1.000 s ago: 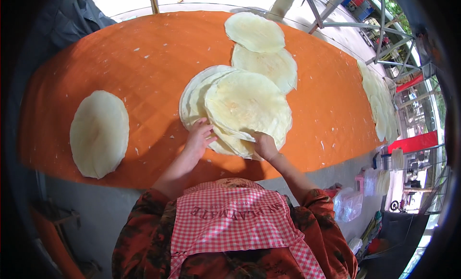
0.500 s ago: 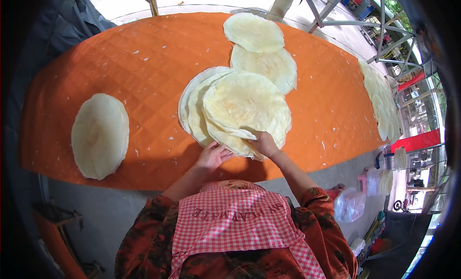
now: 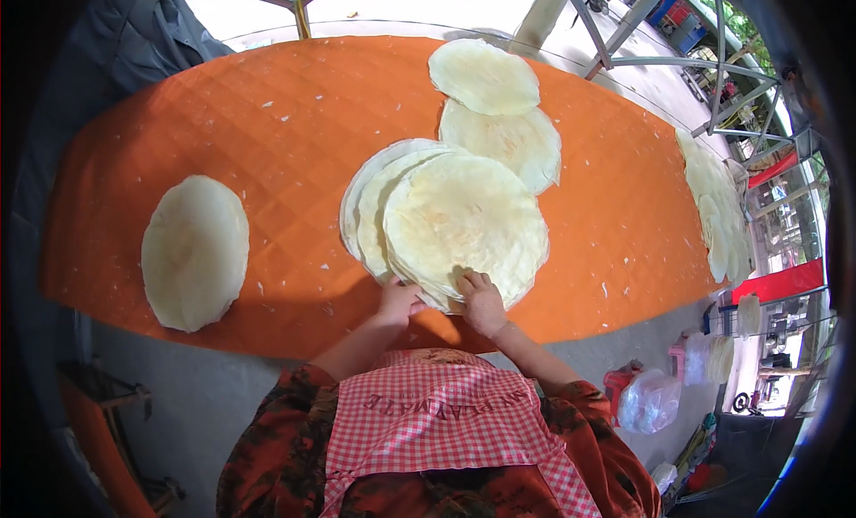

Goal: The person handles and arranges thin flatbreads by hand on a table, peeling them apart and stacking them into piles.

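Thin, pale round flatbreads lie in an overlapping pile (image 3: 464, 219) on an orange-covered table (image 3: 303, 143). My left hand (image 3: 398, 300) is at the pile's lower left edge, fingers curled on it and partly hidden. My right hand (image 3: 481, 304) rests on the near part of the top flatbread, its fingers slightly bent and apart. Two more flatbreads (image 3: 483, 72) reach out behind the pile, overlapping each other. A separate oval-looking flatbread stack (image 3: 193, 250) lies to the left.
More flatbreads (image 3: 711, 206) line the table's right end. Beyond stands a metal frame (image 3: 651, 61). At lower right are a red stool (image 3: 617, 389) and bagged items (image 3: 651, 402). Dark grey sheeting (image 3: 134, 45) hangs at upper left, and an orange board (image 3: 98, 429) stands at lower left.
The raised near edge of the top flatbread now lies flat. My left hand has moved down and right along the pile; my right hand has shifted lower, from pinching the edge to resting on top.
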Tool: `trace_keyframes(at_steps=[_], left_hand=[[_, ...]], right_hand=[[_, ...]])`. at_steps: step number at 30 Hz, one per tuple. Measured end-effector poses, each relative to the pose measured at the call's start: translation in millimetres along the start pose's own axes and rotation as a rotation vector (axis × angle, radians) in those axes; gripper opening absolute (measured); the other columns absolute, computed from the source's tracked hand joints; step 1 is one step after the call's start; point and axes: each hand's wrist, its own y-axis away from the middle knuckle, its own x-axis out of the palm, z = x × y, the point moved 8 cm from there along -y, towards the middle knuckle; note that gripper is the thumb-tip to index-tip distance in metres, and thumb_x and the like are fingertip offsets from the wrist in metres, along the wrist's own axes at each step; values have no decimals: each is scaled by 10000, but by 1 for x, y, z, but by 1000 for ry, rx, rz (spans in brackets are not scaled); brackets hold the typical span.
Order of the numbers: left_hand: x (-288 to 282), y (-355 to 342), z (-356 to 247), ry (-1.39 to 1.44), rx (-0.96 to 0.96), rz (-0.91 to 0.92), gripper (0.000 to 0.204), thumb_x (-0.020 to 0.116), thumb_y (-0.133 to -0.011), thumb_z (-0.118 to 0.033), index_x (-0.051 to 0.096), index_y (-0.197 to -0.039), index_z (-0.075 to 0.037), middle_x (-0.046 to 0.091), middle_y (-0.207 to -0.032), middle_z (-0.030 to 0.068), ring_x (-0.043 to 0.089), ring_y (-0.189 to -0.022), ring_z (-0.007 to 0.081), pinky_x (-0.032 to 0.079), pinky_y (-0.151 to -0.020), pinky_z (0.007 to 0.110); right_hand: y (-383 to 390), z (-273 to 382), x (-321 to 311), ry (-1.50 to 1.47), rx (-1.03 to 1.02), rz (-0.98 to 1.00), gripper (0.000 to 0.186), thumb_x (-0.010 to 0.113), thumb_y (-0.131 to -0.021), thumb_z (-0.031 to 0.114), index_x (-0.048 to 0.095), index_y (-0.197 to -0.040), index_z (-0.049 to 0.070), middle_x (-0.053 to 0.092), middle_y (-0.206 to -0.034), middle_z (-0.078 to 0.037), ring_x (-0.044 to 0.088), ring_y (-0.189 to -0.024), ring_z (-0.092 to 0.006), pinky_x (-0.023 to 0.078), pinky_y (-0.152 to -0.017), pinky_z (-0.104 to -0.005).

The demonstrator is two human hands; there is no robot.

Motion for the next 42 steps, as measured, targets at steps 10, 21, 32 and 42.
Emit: trace_keyframes(at_steps=[10,21,32,42], left_hand=[[13,6,-3,-104,10,-30,355,598,-877,-133,419,-1177,-71,589,-1087,124,645,-896,287,583,-645,420],[8,-21,6,-20,170,0,387,550,-854,-19,455,-1229,-26,599,-1055,126,645,-866,283,587,-630,405],[17,4,-4,69,-28,125,377,501,-890,-108,403,-1240,-9,578,-1115,174,632,-958,356,590,-722,480],[15,4,-4,70,-40,8,298,501,-865,-26,450,-1158,-56,591,-993,115,641,-824,253,590,-674,449]], right_hand=[[-13,13,-7,-43,99,-118,484,719,-726,282,566,-1115,39,659,-904,-135,643,-796,-298,525,-660,-361],[-207,-139,-297,-151,186,-92,184,644,-702,70,667,-860,-23,664,-700,-89,645,-652,-171,519,-613,-339],[-35,-6,-53,283,-13,-87,249,547,-725,42,653,-948,74,655,-769,-124,644,-662,-278,518,-577,-393],[-23,29,-26,151,0,-8,241,616,-775,169,647,-997,79,667,-866,-90,653,-728,-250,524,-594,-337]])
